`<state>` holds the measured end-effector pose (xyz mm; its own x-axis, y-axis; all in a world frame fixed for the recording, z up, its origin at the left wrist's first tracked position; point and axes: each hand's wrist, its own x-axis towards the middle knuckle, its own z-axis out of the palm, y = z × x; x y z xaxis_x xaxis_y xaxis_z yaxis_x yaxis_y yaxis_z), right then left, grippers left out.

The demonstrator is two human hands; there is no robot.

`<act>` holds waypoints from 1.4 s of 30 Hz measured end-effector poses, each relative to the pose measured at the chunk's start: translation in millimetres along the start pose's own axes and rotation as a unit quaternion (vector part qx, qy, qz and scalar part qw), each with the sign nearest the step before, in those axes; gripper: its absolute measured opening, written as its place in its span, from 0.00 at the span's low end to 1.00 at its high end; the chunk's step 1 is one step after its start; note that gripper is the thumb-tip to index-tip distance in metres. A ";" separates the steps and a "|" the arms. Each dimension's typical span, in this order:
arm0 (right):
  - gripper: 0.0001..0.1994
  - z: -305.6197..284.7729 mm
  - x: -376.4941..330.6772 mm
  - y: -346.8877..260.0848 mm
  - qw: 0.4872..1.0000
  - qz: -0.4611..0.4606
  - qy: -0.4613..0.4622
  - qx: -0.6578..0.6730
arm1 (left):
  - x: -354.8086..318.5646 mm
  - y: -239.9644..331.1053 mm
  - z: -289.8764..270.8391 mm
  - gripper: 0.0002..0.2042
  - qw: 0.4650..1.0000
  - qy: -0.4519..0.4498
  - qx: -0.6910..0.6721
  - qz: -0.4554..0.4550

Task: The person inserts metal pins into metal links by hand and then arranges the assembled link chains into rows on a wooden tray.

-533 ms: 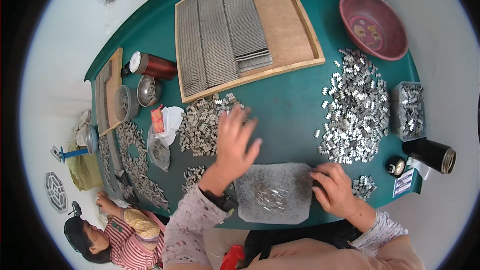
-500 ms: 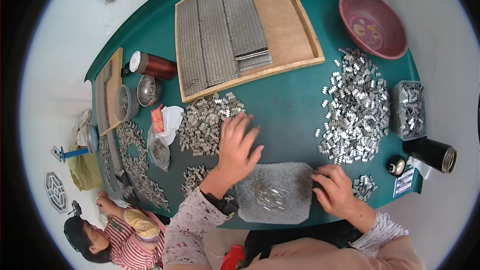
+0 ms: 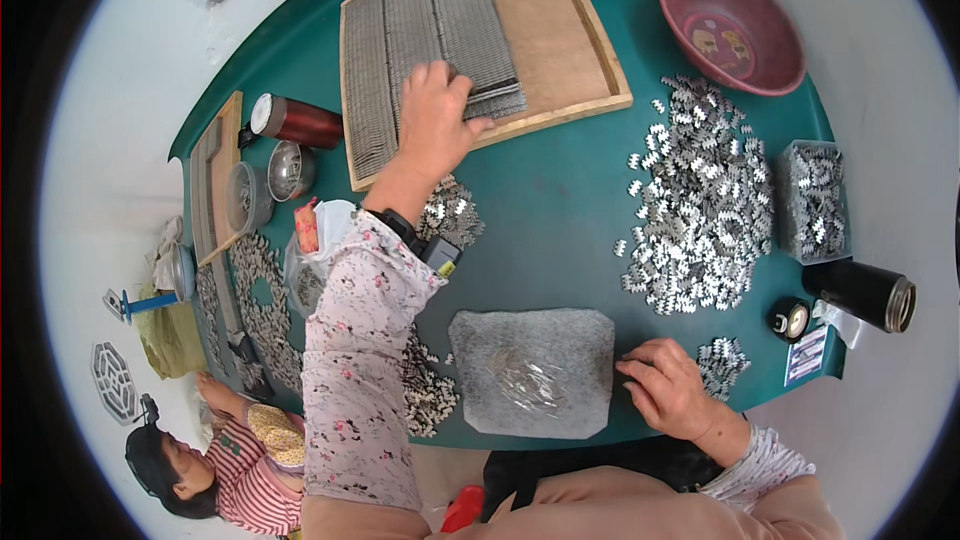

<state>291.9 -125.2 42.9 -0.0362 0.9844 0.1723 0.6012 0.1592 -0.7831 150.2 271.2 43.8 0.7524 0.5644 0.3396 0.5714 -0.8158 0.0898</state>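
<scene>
My left hand (image 3: 432, 120) is stretched out over the wooden tray (image 3: 612, 100), thumb apart, fingertips at the near end of the stacked rows of grey metal pieces (image 3: 440, 15). What lies under its fingertips is hidden. My right hand (image 3: 672, 390) rests on the table by the right edge of a grey felt pad (image 3: 480, 340). Its fingers are loosely bent, with a gap to the thumb and nothing visible between them. Thin shiny metal slivers (image 3: 533, 383) lie in the pad's middle.
Zigzag metal pieces lie in a large heap (image 3: 700, 210) at right and a smaller heap (image 3: 450, 215) below the tray. A maroon basin (image 3: 735, 25), filled plastic box (image 3: 812, 200), black flask (image 3: 860, 295) and red flask (image 3: 300, 122) stand around. A person (image 3: 235, 470) sits at lower left.
My left hand has moved up and away from beside the felt pad to the rows in the tray. My right hand has stayed by the pad. The view has shifted slightly.
</scene>
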 end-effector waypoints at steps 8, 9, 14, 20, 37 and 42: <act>0.18 -1.4 -3.6 5.5 0.999 0.023 0.025 0.010 | 7.2 -12.3 6.3 0.25 0.997 -0.043 0.039 0.053; 0.18 -0.4 -4.8 5.2 0.999 0.025 0.021 0.014 | 7.9 -12.8 7.4 0.25 0.997 -0.045 0.039 0.055; 0.18 4.3 -8.4 9.1 0.999 0.027 0.026 0.010 | 11.0 -17.4 10.4 0.20 0.994 -0.025 0.051 0.096; 0.17 4.8 -4.4 9.0 0.999 0.025 0.034 0.010 | 10.5 -26.5 12.6 0.15 0.995 0.046 0.037 0.078; 0.16 2.2 2.4 7.5 0.999 0.001 0.035 0.005 | 9.4 -11.6 27.2 0.11 0.996 0.049 0.005 0.080; 0.16 3.5 -4.2 6.7 0.999 -0.004 0.036 0.011 | 7.7 -14.0 31.7 0.10 0.996 0.055 -0.004 0.069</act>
<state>293.3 -128.0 34.8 0.0169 0.9753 0.2201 0.5837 0.1691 -0.7941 158.4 291.0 15.5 0.7827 0.4297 0.4502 0.4616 -0.8861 0.0432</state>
